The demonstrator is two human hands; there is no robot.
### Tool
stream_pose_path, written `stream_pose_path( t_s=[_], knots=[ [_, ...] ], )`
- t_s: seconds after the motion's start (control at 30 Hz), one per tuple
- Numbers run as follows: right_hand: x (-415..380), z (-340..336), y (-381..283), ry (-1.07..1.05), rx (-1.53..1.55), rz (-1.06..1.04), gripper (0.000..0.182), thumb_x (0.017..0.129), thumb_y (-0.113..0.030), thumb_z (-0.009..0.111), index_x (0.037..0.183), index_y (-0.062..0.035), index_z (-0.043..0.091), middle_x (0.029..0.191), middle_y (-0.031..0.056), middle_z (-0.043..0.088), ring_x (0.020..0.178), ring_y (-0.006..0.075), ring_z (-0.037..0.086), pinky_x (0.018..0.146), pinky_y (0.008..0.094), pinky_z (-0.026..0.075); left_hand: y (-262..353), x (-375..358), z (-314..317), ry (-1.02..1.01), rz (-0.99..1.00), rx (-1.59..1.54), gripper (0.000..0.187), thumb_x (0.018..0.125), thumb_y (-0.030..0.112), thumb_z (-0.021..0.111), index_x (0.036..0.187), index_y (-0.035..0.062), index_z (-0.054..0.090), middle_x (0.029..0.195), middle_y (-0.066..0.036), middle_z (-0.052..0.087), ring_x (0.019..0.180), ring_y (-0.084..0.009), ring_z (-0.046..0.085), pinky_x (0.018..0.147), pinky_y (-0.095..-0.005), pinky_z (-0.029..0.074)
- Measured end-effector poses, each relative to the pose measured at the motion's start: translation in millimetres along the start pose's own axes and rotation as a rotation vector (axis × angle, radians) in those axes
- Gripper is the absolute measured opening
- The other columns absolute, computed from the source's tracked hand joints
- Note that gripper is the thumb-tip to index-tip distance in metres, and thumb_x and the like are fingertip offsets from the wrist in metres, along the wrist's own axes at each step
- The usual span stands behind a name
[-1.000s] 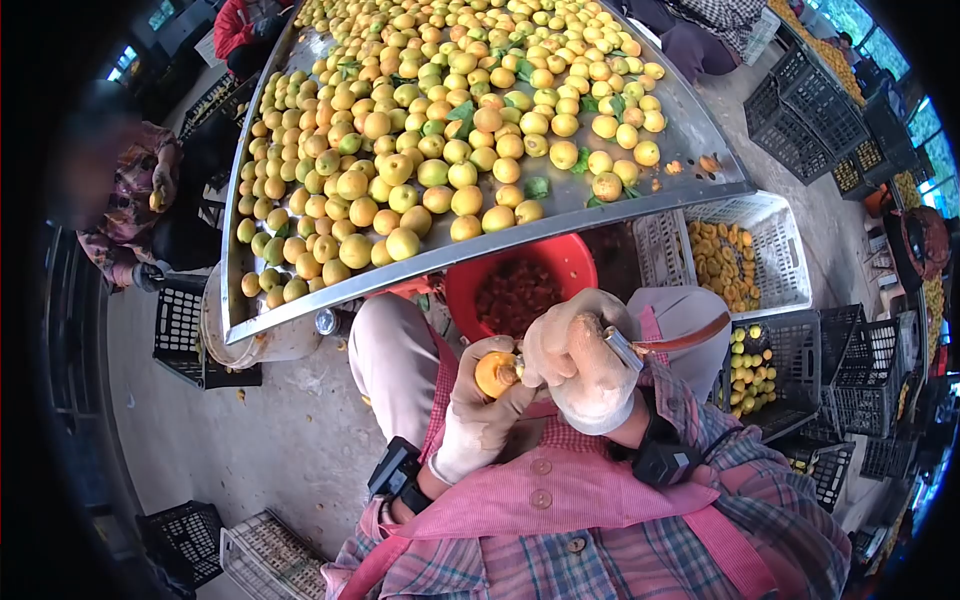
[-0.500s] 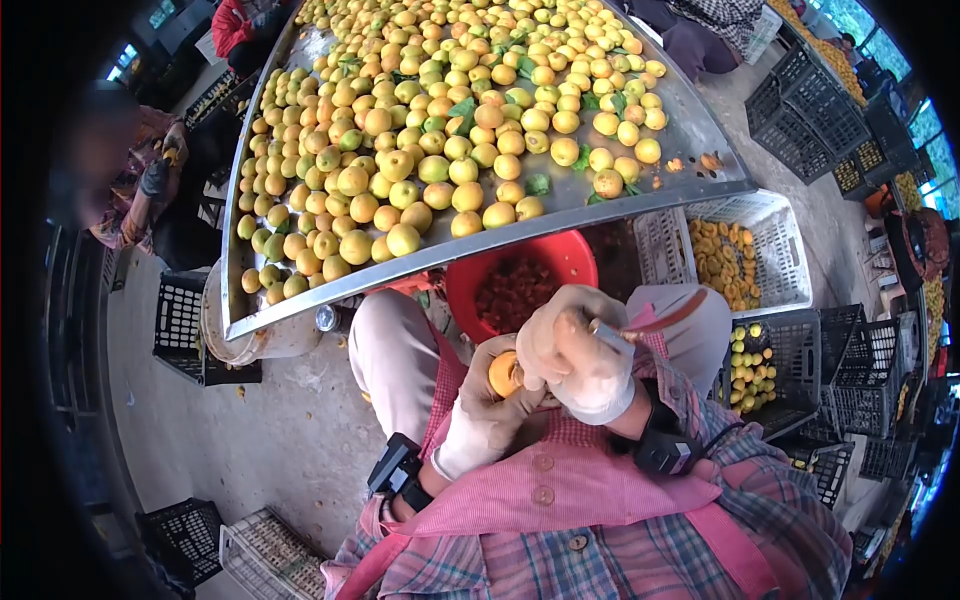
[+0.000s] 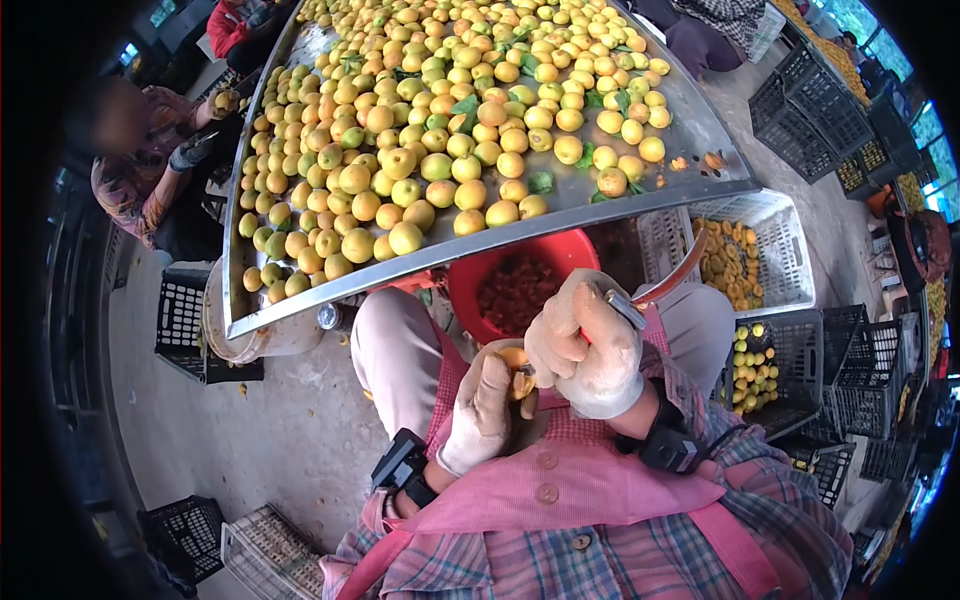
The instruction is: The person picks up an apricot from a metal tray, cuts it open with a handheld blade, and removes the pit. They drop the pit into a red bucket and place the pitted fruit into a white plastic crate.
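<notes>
A yellow-orange fruit [image 3: 515, 362] is held in my gloved left hand [image 3: 484, 402], its fingers wrapped round it; a dark spot shows on the fruit's right side. My gloved right hand [image 3: 588, 345] is closed on a tool with a metal collar and a curved reddish-brown end [image 3: 678, 272], which points up and to the right. The two hands are close together above my lap, with the right hand's fingertips beside the fruit. Below them is a red basin [image 3: 578, 256] holding dark red pieces.
A metal table [image 3: 700, 165] heaped with yellow fruits [image 3: 400, 160] slopes ahead. A white crate [image 3: 790, 250] of orange pieces and a black crate [image 3: 795, 370] of fruits stand right. A person [image 3: 150, 165] sits left; others are near the table's far edges.
My right hand has turned, and the tool's curved end now points more steeply upward. My left fingers have shifted round the fruit. The person on the left has moved both hands apart.
</notes>
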State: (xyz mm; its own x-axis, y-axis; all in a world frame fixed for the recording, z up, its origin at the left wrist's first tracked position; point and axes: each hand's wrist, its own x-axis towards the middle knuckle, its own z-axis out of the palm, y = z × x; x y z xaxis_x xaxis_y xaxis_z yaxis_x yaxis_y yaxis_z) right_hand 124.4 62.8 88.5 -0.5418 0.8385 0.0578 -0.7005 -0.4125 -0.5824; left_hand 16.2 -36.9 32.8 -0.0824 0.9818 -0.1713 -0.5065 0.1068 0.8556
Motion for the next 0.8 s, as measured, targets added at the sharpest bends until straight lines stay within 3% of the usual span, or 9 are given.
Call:
stream_pose_path(
  t_s=[0.23,0.3,0.37,0.47,0.57,0.63,0.7,0.73,0.8],
  knots=[
    [-4,-12,7,-0.054,0.014,0.199,0.013,0.095,-0.016,0.057,0.086,-0.0066,0.054,0.058,-0.0028,0.046,0.043,0.0067,0.040,0.038,0.0217,0.029,7,-6,5,0.097,-0.185,0.057,0.044,0.102,0.044,0.037,0.111,0.0042,0.052,0.077,-0.002,0.055,0.054,-0.0083,0.043,0.049,-0.0226,0.035],
    [-2,-32,14,-0.262,-0.072,0.340,0.034,0.095,-0.026,0.056,0.070,-0.0044,0.049,0.053,0.0033,0.047,0.044,0.0146,0.044,0.043,0.0275,0.036,1,-7,-1,0.074,-0.226,-0.003,0.042,0.102,0.044,0.037,0.107,0.0050,0.052,0.076,-0.002,0.053,0.053,-0.0087,0.043,0.048,-0.0229,0.035],
    [-8,0,-6,-0.093,-0.294,0.305,0.028,0.089,-0.023,0.063,0.070,-0.0041,0.054,0.059,0.0048,0.055,0.051,0.0170,0.052,0.048,0.0273,0.040,1,-7,-2,0.051,-0.264,-0.061,0.041,0.101,0.044,0.037,0.103,0.0058,0.051,0.074,-0.002,0.052,0.053,-0.0090,0.042,0.047,-0.0232,0.034],
    [-5,0,-5,-0.320,-0.864,0.015,0.018,0.080,-0.016,0.066,0.069,-0.0061,0.057,0.063,0.0032,0.060,0.058,0.0172,0.059,0.053,0.0285,0.044,-3,-8,-5,-0.062,-0.351,-0.304,0.037,0.102,0.040,0.035,0.101,0.0064,0.052,0.073,0.000,0.049,0.055,-0.0078,0.039,0.050,-0.0242,0.035],
    [-6,2,-6,-0.419,-0.862,0.024,0.017,0.080,-0.016,0.066,0.069,-0.0059,0.058,0.064,0.0032,0.060,0.060,0.0178,0.060,0.054,0.0289,0.045,-4,-7,-7,-0.017,-0.253,0.077,0.038,0.101,0.038,0.036,0.106,0.0050,0.053,0.074,0.000,0.050,0.058,-0.0072,0.039,0.053,-0.0237,0.035],
    [-8,3,-6,-0.422,-0.805,0.065,0.014,0.078,-0.014,0.067,0.070,-0.0072,0.059,0.063,0.0023,0.060,0.060,0.0184,0.060,0.053,0.0307,0.044,3,-10,-5,-0.070,-0.249,0.025,0.038,0.101,0.036,0.037,0.111,0.0042,0.055,0.077,0.001,0.052,0.061,-0.0060,0.042,0.055,-0.0222,0.034],
    [-10,1,-3,-0.485,-0.781,0.133,0.017,0.081,-0.016,0.067,0.075,-0.0033,0.056,0.065,0.0104,0.052,0.059,0.0225,0.054,0.056,0.0329,0.040,3,-12,-6,-0.090,-0.242,0.035,0.037,0.100,0.036,0.039,0.112,0.0054,0.056,0.079,0.002,0.053,0.062,-0.0052,0.043,0.054,-0.0214,0.034],
    [-10,1,-5,-0.485,-0.781,0.134,0.017,0.081,-0.016,0.067,0.075,-0.0033,0.056,0.065,0.0104,0.052,0.059,0.0225,0.054,0.056,0.0329,0.040,-7,-11,-12,-0.061,-0.388,-0.049,0.037,0.099,0.038,0.040,0.111,0.0068,0.057,0.079,0.003,0.054,0.062,-0.0052,0.044,0.054,-0.0217,0.034],
    [-8,4,-10,-0.556,-0.866,0.088,0.017,0.081,-0.015,0.066,0.074,-0.0027,0.056,0.065,0.0097,0.052,0.059,0.0215,0.054,0.056,0.0323,0.040,-20,-11,-19,-0.080,-0.422,-0.060,0.038,0.099,0.040,0.041,0.109,0.0073,0.058,0.077,0.003,0.054,0.061,-0.0058,0.045,0.054,-0.0218,0.035]
  ],
)
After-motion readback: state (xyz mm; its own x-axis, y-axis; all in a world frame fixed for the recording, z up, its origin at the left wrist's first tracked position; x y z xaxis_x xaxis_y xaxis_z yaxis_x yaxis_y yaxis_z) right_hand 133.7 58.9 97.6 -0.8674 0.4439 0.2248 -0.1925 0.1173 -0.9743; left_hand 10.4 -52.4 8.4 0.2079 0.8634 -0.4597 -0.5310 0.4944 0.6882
